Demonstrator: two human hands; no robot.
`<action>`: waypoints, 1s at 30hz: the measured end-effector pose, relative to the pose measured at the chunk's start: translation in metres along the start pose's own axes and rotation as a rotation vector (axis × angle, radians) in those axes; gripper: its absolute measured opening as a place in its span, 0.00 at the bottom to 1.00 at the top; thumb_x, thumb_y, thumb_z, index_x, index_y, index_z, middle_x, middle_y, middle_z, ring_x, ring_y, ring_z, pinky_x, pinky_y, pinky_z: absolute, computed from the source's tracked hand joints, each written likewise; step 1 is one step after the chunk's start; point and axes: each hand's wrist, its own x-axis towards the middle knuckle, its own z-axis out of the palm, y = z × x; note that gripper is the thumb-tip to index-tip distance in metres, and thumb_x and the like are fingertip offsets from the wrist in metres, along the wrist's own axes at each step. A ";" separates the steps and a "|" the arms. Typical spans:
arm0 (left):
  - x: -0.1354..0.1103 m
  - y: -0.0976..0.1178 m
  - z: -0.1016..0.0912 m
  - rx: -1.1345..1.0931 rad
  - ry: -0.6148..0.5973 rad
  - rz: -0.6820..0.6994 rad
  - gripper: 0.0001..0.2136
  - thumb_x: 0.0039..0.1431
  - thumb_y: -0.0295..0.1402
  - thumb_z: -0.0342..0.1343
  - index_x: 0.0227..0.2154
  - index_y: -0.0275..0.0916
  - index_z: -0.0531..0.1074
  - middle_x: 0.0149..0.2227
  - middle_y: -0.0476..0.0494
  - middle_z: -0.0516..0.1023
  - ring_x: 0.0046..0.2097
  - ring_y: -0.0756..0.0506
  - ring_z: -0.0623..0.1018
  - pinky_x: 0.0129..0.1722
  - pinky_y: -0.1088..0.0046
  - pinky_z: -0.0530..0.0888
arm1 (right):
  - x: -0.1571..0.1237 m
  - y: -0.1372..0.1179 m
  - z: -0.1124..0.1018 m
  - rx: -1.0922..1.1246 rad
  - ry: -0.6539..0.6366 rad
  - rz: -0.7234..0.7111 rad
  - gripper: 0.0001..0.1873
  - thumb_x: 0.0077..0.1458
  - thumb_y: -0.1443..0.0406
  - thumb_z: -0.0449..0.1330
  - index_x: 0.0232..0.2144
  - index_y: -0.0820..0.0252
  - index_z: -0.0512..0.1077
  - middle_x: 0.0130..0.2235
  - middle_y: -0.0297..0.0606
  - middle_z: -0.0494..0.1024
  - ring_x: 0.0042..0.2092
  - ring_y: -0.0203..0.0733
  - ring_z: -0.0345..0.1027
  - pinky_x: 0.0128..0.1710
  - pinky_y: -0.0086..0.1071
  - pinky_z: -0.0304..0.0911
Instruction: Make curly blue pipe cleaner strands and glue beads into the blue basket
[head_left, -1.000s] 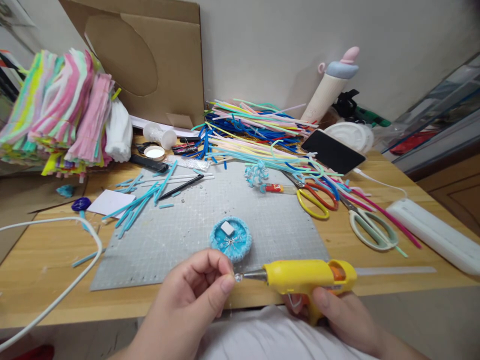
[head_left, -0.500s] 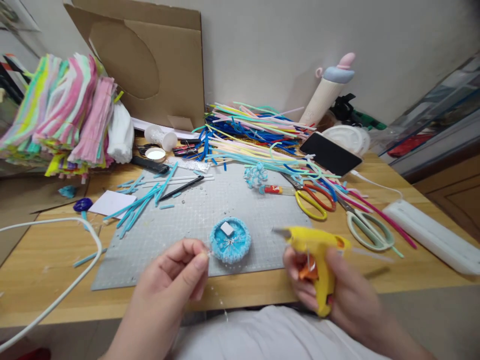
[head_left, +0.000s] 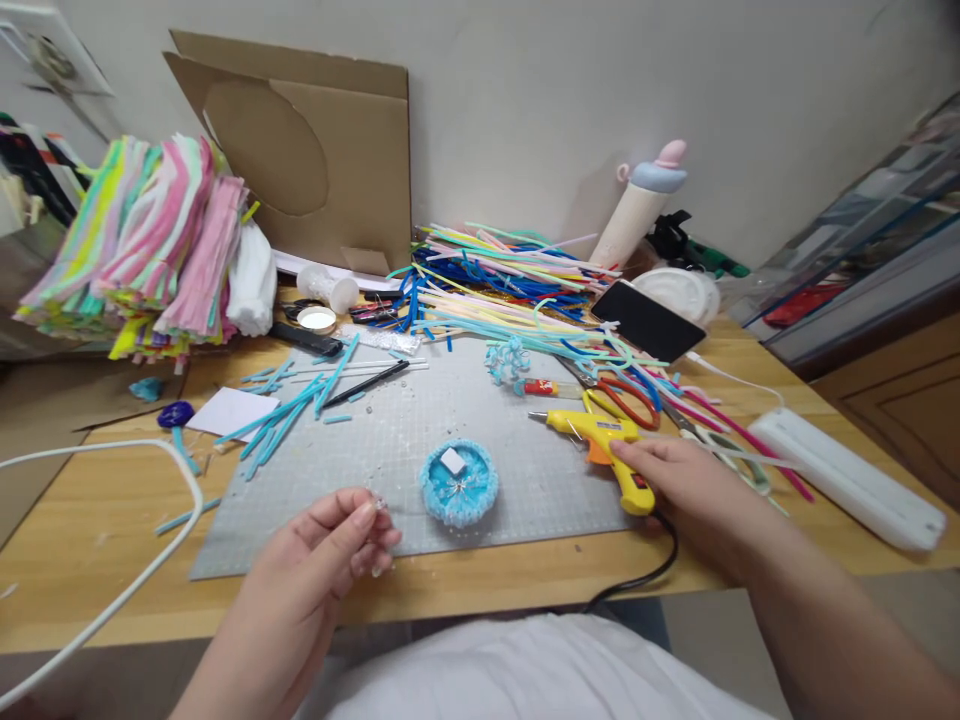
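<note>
Low over the front of the grey cutting mat (head_left: 525, 520), my left hand (head_left: 330, 550) pinches a thin, clear, beaded strand (head_left: 379, 505); most of it is hidden by the fingers. To its right sits a round, fuzzy blue pipe-cleaner bowl (head_left: 460, 508), with a small white block (head_left: 453, 461) and twisted wire ends inside. My right hand (head_left: 682, 480) is closed round the rear of a yellow hot glue gun (head_left: 600, 428). The gun lies low over the mat's right side, nozzle to the left and orange trigger showing. Whether it rests on the mat, I cannot tell.
Scissors (head_left: 628, 402), a glue tube (head_left: 541, 387) and a curly blue piece (head_left: 508, 362) lie behind the gun. Blue stems (head_left: 289, 415) lie left. A phone (head_left: 649, 320), pipe-cleaner bundles (head_left: 142, 240) and a power strip (head_left: 847, 480) surround the mat. A white cable (head_left: 196, 490) loops at left.
My right hand has moved the glue gun forward and down towards the mat, shifting its grip to the rear. My left hand has drawn slightly left, away from the bowl, with the strand.
</note>
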 end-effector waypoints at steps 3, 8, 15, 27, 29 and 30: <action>-0.002 0.001 0.001 -0.037 0.007 -0.042 0.07 0.49 0.36 0.65 0.28 0.37 0.77 0.38 0.42 0.81 0.41 0.45 0.77 0.40 0.73 0.74 | 0.001 -0.013 -0.001 -0.254 0.146 -0.053 0.23 0.47 0.52 0.65 0.13 0.60 0.67 0.11 0.31 0.63 0.15 0.32 0.52 0.14 0.27 0.41; -0.004 0.003 0.000 -0.030 -0.045 -0.110 0.08 0.53 0.37 0.62 0.31 0.37 0.78 0.48 0.38 0.79 0.51 0.40 0.75 0.51 0.67 0.71 | -0.020 -0.041 0.036 -0.084 -0.070 -0.216 0.20 0.54 0.48 0.57 0.34 0.56 0.75 0.33 0.39 0.78 0.32 0.43 0.72 0.30 0.34 0.66; -0.002 -0.006 0.000 0.040 -0.083 -0.134 0.09 0.48 0.38 0.65 0.28 0.38 0.77 0.48 0.37 0.80 0.51 0.37 0.76 0.52 0.62 0.72 | -0.016 -0.041 0.105 0.345 -0.366 -0.148 0.27 0.55 0.52 0.60 0.56 0.49 0.67 0.63 0.38 0.63 0.64 0.48 0.54 0.65 0.47 0.44; 0.012 -0.008 0.009 0.043 -0.070 -0.047 0.10 0.51 0.38 0.64 0.28 0.37 0.74 0.50 0.39 0.78 0.50 0.40 0.75 0.54 0.64 0.67 | -0.016 -0.034 0.114 0.649 -0.376 0.044 0.20 0.50 0.59 0.66 0.45 0.59 0.74 0.43 0.40 0.79 0.43 0.42 0.73 0.47 0.38 0.65; 0.014 -0.006 0.011 0.057 -0.063 -0.009 0.10 0.51 0.39 0.64 0.27 0.37 0.73 0.49 0.39 0.78 0.50 0.40 0.75 0.55 0.63 0.66 | -0.019 -0.036 0.112 0.701 -0.408 0.046 0.19 0.50 0.60 0.67 0.45 0.57 0.72 0.43 0.38 0.78 0.42 0.40 0.73 0.45 0.37 0.66; 0.014 -0.004 0.012 0.068 -0.064 0.015 0.10 0.51 0.38 0.64 0.27 0.37 0.73 0.49 0.40 0.78 0.49 0.40 0.75 0.55 0.63 0.66 | -0.020 -0.037 0.111 0.735 -0.429 0.050 0.19 0.50 0.61 0.67 0.45 0.56 0.71 0.42 0.37 0.77 0.41 0.39 0.73 0.44 0.36 0.67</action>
